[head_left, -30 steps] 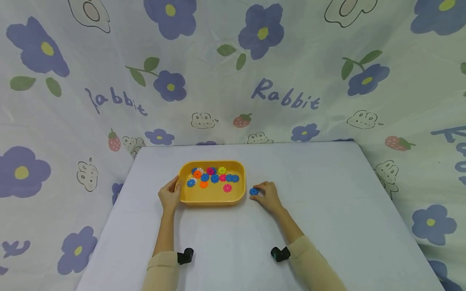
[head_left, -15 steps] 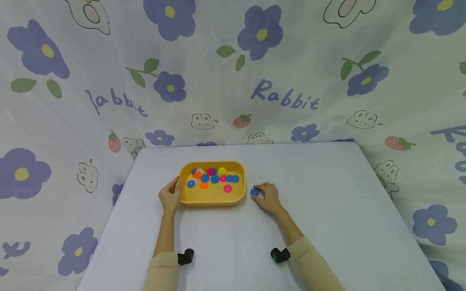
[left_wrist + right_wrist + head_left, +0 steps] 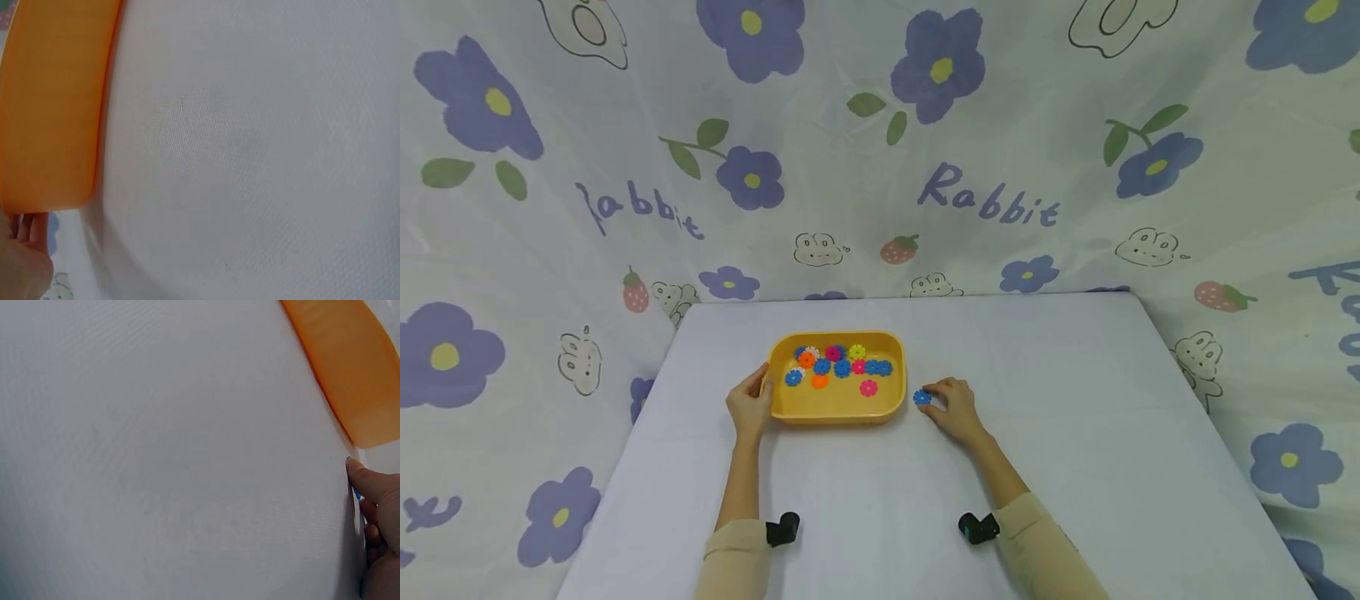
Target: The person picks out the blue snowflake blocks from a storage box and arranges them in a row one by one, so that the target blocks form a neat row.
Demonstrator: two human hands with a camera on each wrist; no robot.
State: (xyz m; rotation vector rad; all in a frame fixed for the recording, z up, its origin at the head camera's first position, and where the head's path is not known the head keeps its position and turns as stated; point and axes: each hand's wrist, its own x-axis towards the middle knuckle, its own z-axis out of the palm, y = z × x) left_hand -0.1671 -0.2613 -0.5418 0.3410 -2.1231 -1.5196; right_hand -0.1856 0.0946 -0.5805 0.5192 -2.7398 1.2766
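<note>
In the head view a yellow tray (image 3: 838, 410) stands on the white table, holding several flower-shaped plastic discs in blue, pink, orange, yellow and white. My left hand (image 3: 750, 406) grips the tray's left end; the left wrist view shows its fingers (image 3: 39, 230) against the end wall, partly hidden by it. Just right of the tray, my right hand (image 3: 954, 408) pinches a blue flower-shaped disc (image 3: 921, 398) between thumb and fingers, low over the cloth. Only a sliver of that disc shows behind the thumb in the right wrist view.
Inside the tray, a pink disc (image 3: 868, 388) lies nearest the front right, and a yellow disc (image 3: 857, 352) is toward the back. The white-covered table (image 3: 1075, 417) ends at a flower-printed curtain (image 3: 850, 183) behind it.
Over the last second the blue disc shifts very slightly and turns a little in my right hand. The left hand and the tray stay where they were.
</note>
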